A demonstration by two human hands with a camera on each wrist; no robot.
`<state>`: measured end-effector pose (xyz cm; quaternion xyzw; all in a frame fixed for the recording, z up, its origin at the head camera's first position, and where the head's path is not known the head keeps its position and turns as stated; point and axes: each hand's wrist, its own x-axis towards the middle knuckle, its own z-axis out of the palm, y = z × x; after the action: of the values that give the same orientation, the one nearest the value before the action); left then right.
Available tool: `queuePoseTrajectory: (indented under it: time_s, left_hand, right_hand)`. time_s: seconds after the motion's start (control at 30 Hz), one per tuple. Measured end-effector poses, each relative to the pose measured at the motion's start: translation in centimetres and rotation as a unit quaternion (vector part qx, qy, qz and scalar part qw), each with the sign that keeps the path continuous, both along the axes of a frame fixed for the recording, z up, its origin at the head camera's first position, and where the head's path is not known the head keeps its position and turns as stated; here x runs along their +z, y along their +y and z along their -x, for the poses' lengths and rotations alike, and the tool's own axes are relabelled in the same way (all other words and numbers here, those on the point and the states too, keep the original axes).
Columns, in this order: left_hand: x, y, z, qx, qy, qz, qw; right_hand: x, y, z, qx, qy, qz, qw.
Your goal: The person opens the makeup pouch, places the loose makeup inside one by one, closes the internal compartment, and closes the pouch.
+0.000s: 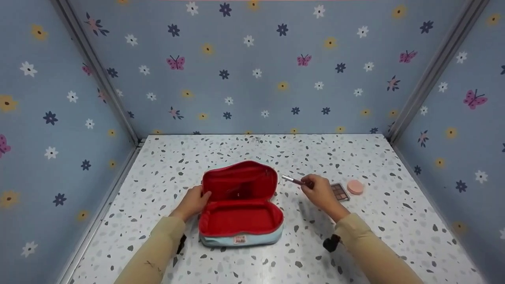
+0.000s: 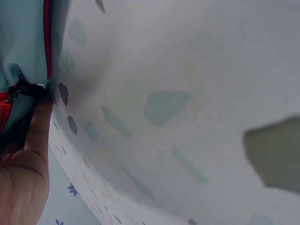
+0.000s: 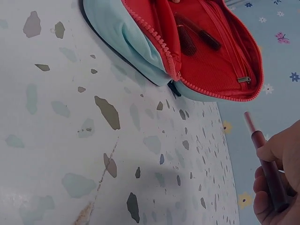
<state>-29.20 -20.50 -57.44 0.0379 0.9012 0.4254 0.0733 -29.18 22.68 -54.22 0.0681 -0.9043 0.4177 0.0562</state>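
A light-blue cosmetic bag (image 1: 261,239) with a red lining lies unzipped, its lid raised at the back. My left hand (image 1: 194,202) grips the lid's left edge, thumb on the inner side; in the left wrist view the hand (image 2: 28,164) is beside the zipper end. My right hand (image 1: 320,191) holds a slim dark-red cosmetic tube (image 3: 272,180) with a pale, shiny tip, to the right of the bag and apart from it. The tip points toward the lid. Behind the lid's mesh pocket show dark slender items (image 3: 206,38).
Just right of my right hand lie an eyeshadow palette (image 1: 340,192), partly covered by the hand, and a round pink compact (image 1: 355,187). The speckled white tabletop (image 1: 307,150) meets flower-patterned blue panels (image 1: 256,79) at the back and both sides.
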Motion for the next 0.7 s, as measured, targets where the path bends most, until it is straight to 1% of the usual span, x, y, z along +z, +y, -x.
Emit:
queuePoseTrajectory:
  time_s: [0.2,0.5,0.7]
  left_hand:
    - [0.1,0.1,-0.1,-0.008,0.016,-0.004,0.9998]
    - [-0.3,0.0,-0.1,-0.013,0.029,0.002,0.9995]
    - [0.0,0.1,-0.2,-0.007,0.023,0.004,0.9997]
  right_hand:
    - [0.5,-0.1,0.3,0.012,0.006,-0.001,1.000]
    - [1.7,-0.8,0.5,0.041,0.051,0.000,0.998]
    - [2.4,-1.6,0.7,0.056,0.063,-0.006,0.996]
